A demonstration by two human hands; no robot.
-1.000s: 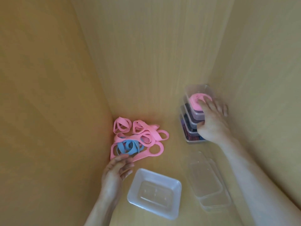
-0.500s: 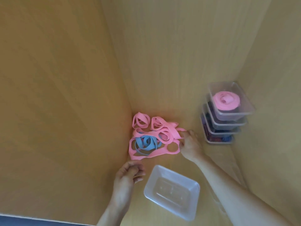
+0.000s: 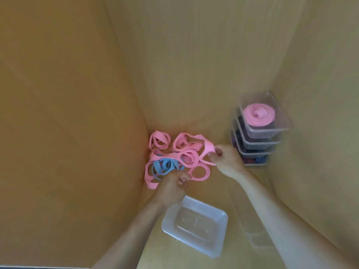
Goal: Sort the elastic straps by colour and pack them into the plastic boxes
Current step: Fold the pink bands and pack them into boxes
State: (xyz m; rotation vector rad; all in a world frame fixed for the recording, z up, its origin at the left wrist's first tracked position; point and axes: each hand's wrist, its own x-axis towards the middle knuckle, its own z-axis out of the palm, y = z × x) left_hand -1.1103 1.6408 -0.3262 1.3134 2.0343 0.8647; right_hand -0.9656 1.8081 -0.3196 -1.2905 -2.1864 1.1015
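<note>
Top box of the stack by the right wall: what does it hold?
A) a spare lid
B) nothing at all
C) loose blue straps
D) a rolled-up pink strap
D: a pink strap roll shows through the clear wall of the top box.

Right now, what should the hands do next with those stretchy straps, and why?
Probably lift the pink strap clear of the pile: the right hand pinches it at the pile's right edge. The left hand touches the near edge by the blue strap and could hold it down.
</note>
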